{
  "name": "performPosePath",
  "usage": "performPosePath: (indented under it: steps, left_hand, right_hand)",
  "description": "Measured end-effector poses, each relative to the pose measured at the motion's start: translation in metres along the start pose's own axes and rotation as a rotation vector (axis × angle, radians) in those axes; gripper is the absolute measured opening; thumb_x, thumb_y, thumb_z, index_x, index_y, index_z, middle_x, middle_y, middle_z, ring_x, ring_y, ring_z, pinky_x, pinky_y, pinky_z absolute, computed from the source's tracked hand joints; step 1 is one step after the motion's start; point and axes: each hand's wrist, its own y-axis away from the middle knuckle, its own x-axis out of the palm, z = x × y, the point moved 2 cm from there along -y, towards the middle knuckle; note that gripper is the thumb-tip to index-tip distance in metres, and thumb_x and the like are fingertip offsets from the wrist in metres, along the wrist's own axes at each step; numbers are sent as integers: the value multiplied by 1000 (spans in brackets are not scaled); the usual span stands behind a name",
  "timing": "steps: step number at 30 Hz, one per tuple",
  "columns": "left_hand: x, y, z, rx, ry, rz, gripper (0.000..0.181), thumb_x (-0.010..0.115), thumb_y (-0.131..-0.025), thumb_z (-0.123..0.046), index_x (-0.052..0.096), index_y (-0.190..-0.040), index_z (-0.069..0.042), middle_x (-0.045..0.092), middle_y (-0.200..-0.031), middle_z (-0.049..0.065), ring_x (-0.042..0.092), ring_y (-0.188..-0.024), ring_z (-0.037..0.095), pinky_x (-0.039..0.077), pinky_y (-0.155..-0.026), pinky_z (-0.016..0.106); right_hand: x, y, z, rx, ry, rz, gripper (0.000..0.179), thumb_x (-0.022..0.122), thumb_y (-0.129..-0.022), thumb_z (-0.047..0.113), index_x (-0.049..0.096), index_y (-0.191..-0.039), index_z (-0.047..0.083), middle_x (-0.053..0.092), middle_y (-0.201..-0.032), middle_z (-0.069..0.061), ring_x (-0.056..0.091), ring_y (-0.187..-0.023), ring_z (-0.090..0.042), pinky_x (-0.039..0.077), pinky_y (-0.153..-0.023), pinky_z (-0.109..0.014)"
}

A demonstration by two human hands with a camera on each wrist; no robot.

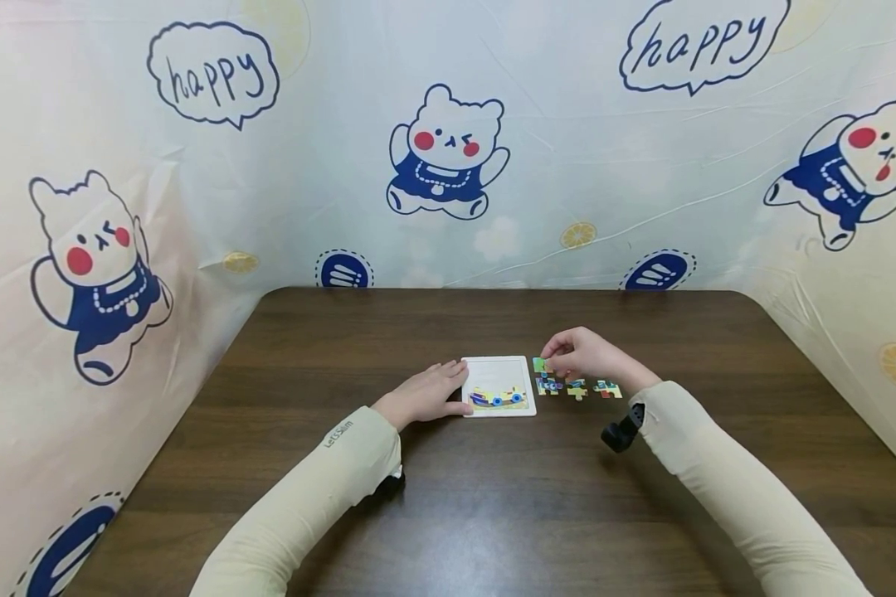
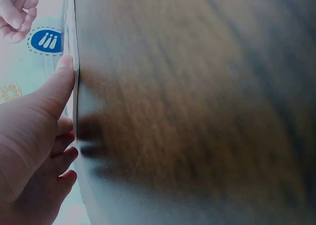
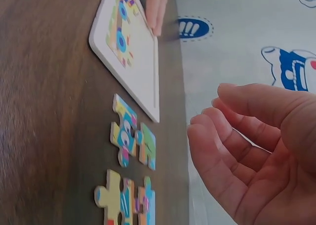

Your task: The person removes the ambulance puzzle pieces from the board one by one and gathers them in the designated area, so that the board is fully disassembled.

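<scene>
A white puzzle tray [image 1: 495,370] lies flat on the table, with a band of joined picture pieces [image 1: 498,400] along its near side. My left hand [image 1: 427,393] rests at the tray's left edge, fingers extended; in the left wrist view its thumb touches the rim. Over the loose pieces to the right of the tray hovers my right hand [image 1: 586,352], its fingers loosely bent and nothing visible between them in the right wrist view. Beneath it are a green-and-blue puzzle piece [image 3: 148,147] and a piece with cartoon eyes [image 3: 124,132]. A yellow piece [image 3: 113,194] lies farther right.
The brown wooden table [image 1: 493,514] stretches around the tray and pieces. Another loose piece [image 1: 608,388] lies near my right wrist, which wears a black camera [image 1: 623,428]. A printed curtain [image 1: 328,166] hangs behind the table and along both sides.
</scene>
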Motion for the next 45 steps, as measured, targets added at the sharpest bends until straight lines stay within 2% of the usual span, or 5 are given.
performPosePath:
  steps: [7,20,31,38,45]
  left_hand:
    - [-1,0,0,3,3,0,76,50,-89,-51,30,-143,-1,26,-147,13,20,-136,24,17,-108,38]
    - [1,-2,1,9,-27,-1,75,50,-90,-50,31,-142,-1,26,-147,13,20,-136,24,18,-108,37]
    - [1,-3,1,-3,-7,8,75,50,-90,-51,30,-142,-1,25,-147,13,20,-136,24,17,-109,36]
    - [0,-2,1,9,13,1,75,50,-90,-50,31,-142,0,26,-147,14,20,-135,26,17,-108,37]
    - [0,-2,1,25,9,-15,74,52,-90,-49,33,-141,1,28,-146,16,22,-135,28,18,-108,38]
  right_hand:
    - [12,-8,2,-10,7,28,19,60,-88,5,60,-101,-8,59,-80,-14,54,-65,-20,52,-61,-39]
    - [34,-20,8,-38,41,51,16,64,-85,5,63,-97,-6,58,-74,-8,56,-60,-22,53,-57,-37]
    - [53,-24,16,-87,64,88,15,64,-85,6,64,-97,-4,56,-74,-6,57,-60,-25,54,-57,-37]
    - [63,-31,17,-125,79,113,12,63,-87,5,64,-96,-3,58,-75,-4,58,-62,-21,53,-54,-34]
    - [73,-34,18,-107,49,134,10,62,-86,4,64,-94,-1,62,-73,-7,60,-59,-22,53,-54,-33]
